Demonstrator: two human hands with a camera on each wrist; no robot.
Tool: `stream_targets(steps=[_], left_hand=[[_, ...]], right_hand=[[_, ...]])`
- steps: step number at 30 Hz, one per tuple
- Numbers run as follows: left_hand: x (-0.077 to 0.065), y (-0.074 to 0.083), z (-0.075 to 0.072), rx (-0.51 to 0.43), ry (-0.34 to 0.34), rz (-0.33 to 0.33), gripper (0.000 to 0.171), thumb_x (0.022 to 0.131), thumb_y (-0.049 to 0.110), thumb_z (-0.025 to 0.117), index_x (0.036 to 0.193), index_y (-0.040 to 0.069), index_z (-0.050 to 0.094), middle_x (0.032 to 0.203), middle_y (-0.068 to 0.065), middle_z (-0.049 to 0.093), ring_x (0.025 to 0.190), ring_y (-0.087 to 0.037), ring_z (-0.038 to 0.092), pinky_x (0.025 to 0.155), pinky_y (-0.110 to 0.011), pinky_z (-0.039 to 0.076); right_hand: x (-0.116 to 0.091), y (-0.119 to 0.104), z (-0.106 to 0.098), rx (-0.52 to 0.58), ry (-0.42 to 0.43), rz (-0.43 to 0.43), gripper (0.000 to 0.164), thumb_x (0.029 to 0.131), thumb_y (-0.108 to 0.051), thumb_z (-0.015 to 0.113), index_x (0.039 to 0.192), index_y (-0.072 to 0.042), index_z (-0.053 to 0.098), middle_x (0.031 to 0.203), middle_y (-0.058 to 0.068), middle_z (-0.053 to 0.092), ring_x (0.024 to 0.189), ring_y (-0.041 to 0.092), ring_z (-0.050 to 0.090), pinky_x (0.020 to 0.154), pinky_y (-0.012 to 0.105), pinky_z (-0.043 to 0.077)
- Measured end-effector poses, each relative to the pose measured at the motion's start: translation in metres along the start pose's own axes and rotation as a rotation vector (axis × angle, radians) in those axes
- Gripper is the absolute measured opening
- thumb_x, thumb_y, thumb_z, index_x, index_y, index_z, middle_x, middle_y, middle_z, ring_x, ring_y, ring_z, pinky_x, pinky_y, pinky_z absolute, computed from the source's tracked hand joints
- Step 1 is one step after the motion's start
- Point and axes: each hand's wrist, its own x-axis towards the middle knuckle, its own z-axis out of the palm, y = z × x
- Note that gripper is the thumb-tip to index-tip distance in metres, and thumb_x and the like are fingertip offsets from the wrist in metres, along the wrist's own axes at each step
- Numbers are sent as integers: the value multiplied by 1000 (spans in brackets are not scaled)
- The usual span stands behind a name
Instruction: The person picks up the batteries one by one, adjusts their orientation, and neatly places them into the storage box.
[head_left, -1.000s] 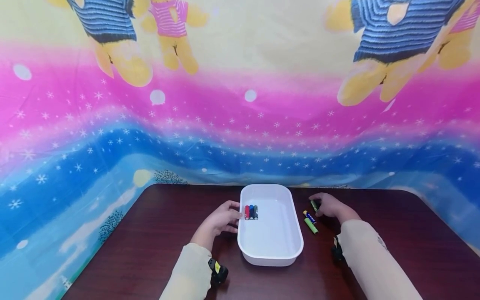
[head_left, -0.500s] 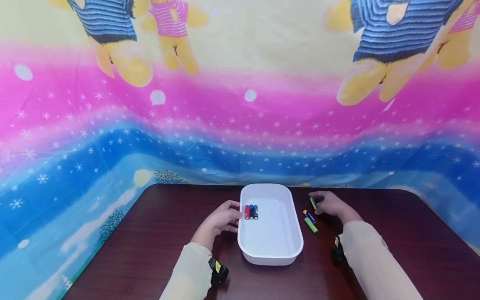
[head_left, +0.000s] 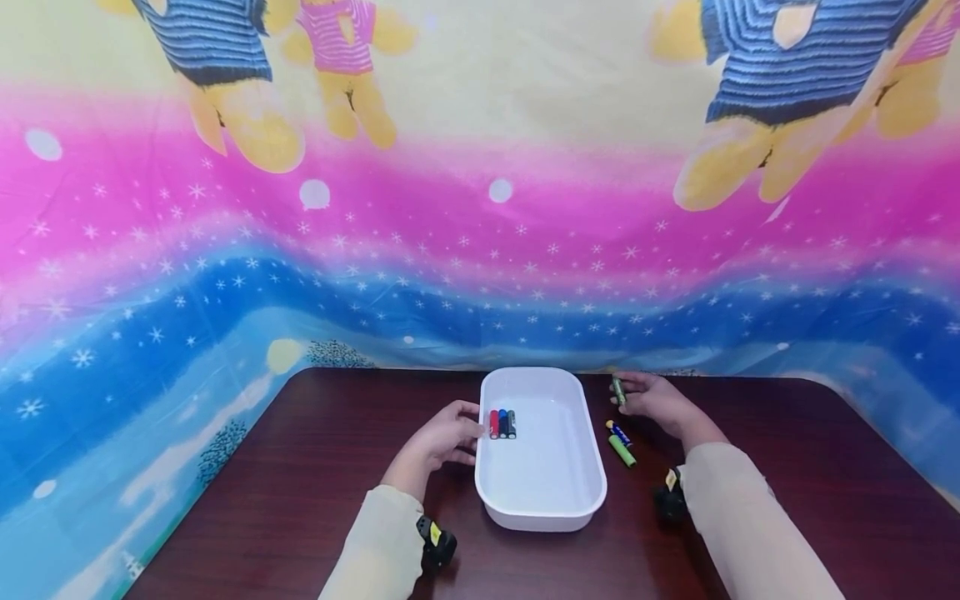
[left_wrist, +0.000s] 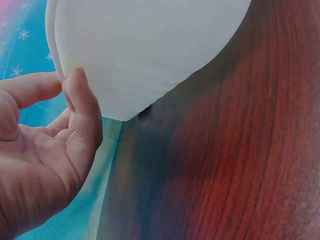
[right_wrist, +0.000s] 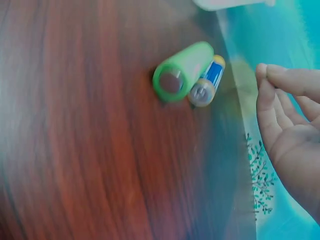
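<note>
Largest in the field, a printed fabric backdrop (head_left: pixel 525 225) in pink, blue and cream, with toy figures and snowflakes, hangs beyond the left hand (head_left: pixel 442 437) and the right hand (head_left: pixel 663 408). Below both hands extends a dark reddish-brown, wood-grained surface (head_left: pixel 337 433). Pale cream fabric sleeves (head_left: pixel 753 521) cover the forearms behind the hands. Between the hands lies an oblong white tray (head_left: pixel 540 475) with rounded corners, its long left side touching the left hand.

The left hand is partly closed, thumb and finger pinching the tray's rim. The right hand is nearly closed at thumb and forefinger, which pinch a small dark-green cylindrical battery (head_left: pixel 618 390), tilted from upright; in the right wrist view this battery cannot be made out. Small black devices (head_left: pixel 438 546) with yellow labels sit at the wrists, behind each hand.

On the near side of the right hand, slightly left of it, a thick light-green cylindrical battery (head_left: pixel 622 451) lies beside a slimmer blue-and-yellow battery (head_left: pixel 619 433). Inside the tray, just right of the left hand, a red battery (head_left: pixel 494 425), a blue-and-black battery (head_left: pixel 503 425) and a dark-grey battery (head_left: pixel 512 425) lie side by side.
</note>
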Motion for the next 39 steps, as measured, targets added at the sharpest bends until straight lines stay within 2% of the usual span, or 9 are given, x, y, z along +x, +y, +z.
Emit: stream_targets(steps=[3,6,11,18,30,39], left_hand=[[0,0,0,5,0,5,44,89,4,53,128,-3,35,98,-19,57,71,-22,58,56,-33,54],[1,1,0,4,-1,5,44,89,4,54,128,-2,36,96,-17,57,69,-20,58,55,-32,53],[2,1,0,9,-1,6,42,89,4,54,127,-2,36,97,-18,57,68,-19,58,54,-31,53],[0,2,0,12,5,4,42,89,4,55,127,-2,37,102,-22,56,69,-20,58,53,-30,52],[-1,2,0,9,4,-5,41,89,4,54,126,-1,37,101,-21,56,69,-19,58,54,-31,52],[0,1,-1,2,3,1,41,89,4,54,127,-1,37,98,-18,57,66,-17,56,53,-30,52]], right_hand=[[1,-4,2,92,-23,-23,66,87,8,52,145,2,20,140,31,29,121,38,42,98,44,40],[4,-6,3,164,-45,-43,67,88,7,52,146,0,18,142,30,26,124,37,40,101,46,35],[7,-9,6,218,-58,-48,69,88,4,55,146,-1,16,144,30,22,125,37,39,103,48,31],[11,-14,10,283,-65,-53,71,87,6,55,146,0,16,144,29,22,119,27,48,102,46,33],[13,-25,18,344,-74,-60,71,87,7,56,146,-1,18,143,28,26,114,23,53,103,43,34],[16,-39,27,310,-92,-67,70,87,6,56,146,-1,18,144,28,26,128,38,35,102,42,34]])
